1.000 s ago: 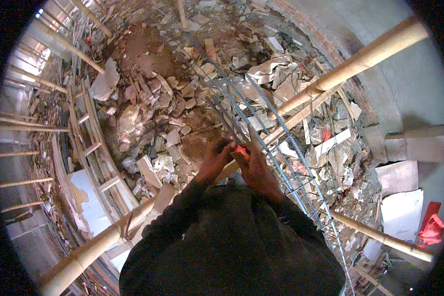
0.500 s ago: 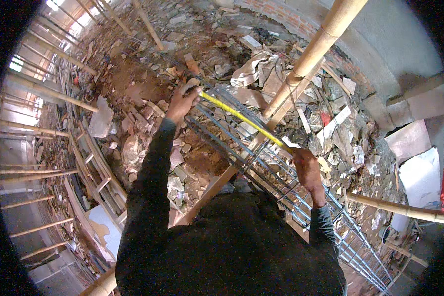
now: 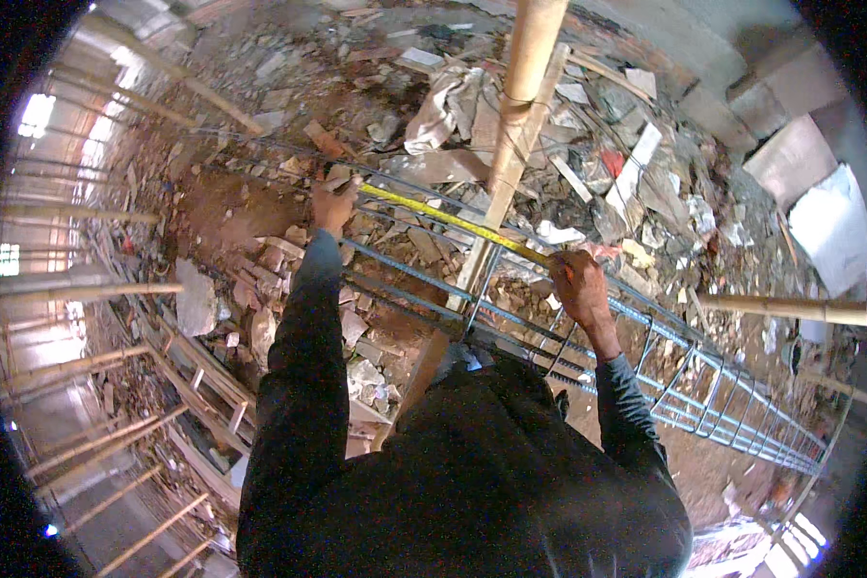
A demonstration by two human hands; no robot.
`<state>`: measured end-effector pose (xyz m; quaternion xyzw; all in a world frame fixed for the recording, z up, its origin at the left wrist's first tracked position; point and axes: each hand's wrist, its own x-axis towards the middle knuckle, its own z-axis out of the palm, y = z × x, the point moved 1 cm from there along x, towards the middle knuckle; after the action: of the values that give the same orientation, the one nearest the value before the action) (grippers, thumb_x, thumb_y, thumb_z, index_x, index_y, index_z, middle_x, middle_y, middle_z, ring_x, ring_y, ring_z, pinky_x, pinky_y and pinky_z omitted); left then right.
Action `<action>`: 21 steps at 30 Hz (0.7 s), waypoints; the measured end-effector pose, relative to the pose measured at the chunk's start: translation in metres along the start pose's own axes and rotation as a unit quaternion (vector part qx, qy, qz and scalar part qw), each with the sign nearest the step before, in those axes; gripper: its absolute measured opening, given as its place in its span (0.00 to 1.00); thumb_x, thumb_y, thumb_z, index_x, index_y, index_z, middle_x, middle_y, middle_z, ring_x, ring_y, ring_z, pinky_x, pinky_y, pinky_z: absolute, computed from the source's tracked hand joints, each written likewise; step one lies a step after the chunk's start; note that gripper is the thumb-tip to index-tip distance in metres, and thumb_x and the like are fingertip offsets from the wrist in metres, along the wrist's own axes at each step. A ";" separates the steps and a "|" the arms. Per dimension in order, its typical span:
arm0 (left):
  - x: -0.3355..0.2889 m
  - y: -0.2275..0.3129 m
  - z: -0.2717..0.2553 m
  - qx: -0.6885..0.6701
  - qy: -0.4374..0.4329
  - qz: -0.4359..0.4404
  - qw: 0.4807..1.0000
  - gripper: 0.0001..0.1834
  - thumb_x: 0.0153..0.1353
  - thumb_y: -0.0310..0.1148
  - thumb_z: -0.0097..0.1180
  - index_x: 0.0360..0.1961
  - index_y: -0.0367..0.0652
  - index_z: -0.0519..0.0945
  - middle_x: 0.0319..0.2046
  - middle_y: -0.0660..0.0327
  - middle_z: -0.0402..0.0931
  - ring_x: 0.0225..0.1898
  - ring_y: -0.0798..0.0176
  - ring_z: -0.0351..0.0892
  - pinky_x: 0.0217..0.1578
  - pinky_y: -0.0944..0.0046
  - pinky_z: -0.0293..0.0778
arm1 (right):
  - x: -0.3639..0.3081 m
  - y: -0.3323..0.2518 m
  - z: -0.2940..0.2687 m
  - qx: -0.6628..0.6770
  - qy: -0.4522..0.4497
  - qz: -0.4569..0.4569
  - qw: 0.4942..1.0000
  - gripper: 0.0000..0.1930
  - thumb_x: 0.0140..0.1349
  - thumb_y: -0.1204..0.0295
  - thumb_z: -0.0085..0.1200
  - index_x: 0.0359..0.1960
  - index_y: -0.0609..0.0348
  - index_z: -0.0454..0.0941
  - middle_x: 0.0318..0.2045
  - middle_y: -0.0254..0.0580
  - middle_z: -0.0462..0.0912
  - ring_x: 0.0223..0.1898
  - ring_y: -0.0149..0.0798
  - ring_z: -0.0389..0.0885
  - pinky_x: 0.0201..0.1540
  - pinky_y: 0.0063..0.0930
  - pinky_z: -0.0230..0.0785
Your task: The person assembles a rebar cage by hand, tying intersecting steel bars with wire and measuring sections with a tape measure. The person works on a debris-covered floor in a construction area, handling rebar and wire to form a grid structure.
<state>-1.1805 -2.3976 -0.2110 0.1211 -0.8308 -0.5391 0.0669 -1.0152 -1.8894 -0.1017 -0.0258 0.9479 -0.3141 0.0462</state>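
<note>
Head view: yellow tape (image 3: 453,223) is slanting along a rebar cage (image 3: 650,324) — left hand (image 3: 333,204) pinching its farther end; right hand (image 3: 582,291) gripping the nearer.

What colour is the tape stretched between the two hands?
The tape is bright yellow, seen best in the head view.

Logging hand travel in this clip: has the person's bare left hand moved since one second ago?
Yes: the bare left hand has moved forward and left, away from the long pale wooden beam beside the thick tan bamboo pole.
</note>
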 end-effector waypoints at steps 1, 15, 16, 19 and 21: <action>-0.005 0.005 -0.001 -0.066 0.016 -0.096 0.993 0.20 0.62 0.41 0.74 0.51 0.43 0.85 0.26 0.67 0.82 0.21 0.73 0.76 0.21 0.69 0.73 | 0.000 0.001 0.001 0.015 0.020 0.011 1.000 0.11 0.67 0.64 0.62 0.43 0.58 0.87 0.40 0.53 0.85 0.43 0.56 0.84 0.46 0.47 0.77; -0.034 0.058 0.017 0.146 0.190 0.135 0.961 0.17 0.66 0.36 0.69 0.49 0.34 0.85 0.36 0.52 0.85 0.33 0.53 0.84 0.35 0.55 0.79 | -0.001 -0.010 0.010 -0.045 0.081 0.062 0.994 0.11 0.64 0.62 0.64 0.42 0.53 0.88 0.40 0.48 0.86 0.41 0.54 0.86 0.44 0.45 0.78; -0.043 0.069 0.025 0.247 0.236 0.221 0.913 0.17 0.66 0.36 0.68 0.49 0.34 0.84 0.35 0.51 0.85 0.33 0.50 0.84 0.37 0.53 0.79 | -0.001 -0.011 0.010 -0.044 0.077 0.069 0.994 0.11 0.64 0.62 0.64 0.42 0.53 0.88 0.40 0.48 0.86 0.41 0.54 0.86 0.44 0.45 0.78; -0.093 0.111 0.054 0.126 0.212 0.238 0.939 0.16 0.66 0.37 0.67 0.46 0.34 0.82 0.34 0.47 0.83 0.38 0.44 0.82 0.41 0.51 0.77 | 0.000 -0.010 0.011 -0.040 0.065 0.090 0.993 0.11 0.64 0.62 0.64 0.41 0.53 0.89 0.40 0.48 0.86 0.41 0.55 0.86 0.45 0.45 0.78; -0.148 0.139 0.088 0.076 0.101 0.161 0.979 0.15 0.64 0.37 0.68 0.42 0.36 0.82 0.35 0.48 0.83 0.38 0.46 0.83 0.41 0.52 0.77 | 0.000 -0.009 0.011 -0.042 0.067 0.085 0.993 0.11 0.64 0.61 0.64 0.42 0.52 0.89 0.40 0.48 0.86 0.42 0.55 0.87 0.45 0.45 0.79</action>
<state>-1.0769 -2.2256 -0.1178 0.0444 -0.8670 -0.4415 0.2269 -1.0140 -1.9038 -0.1052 0.0740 0.9600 -0.2701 0.0085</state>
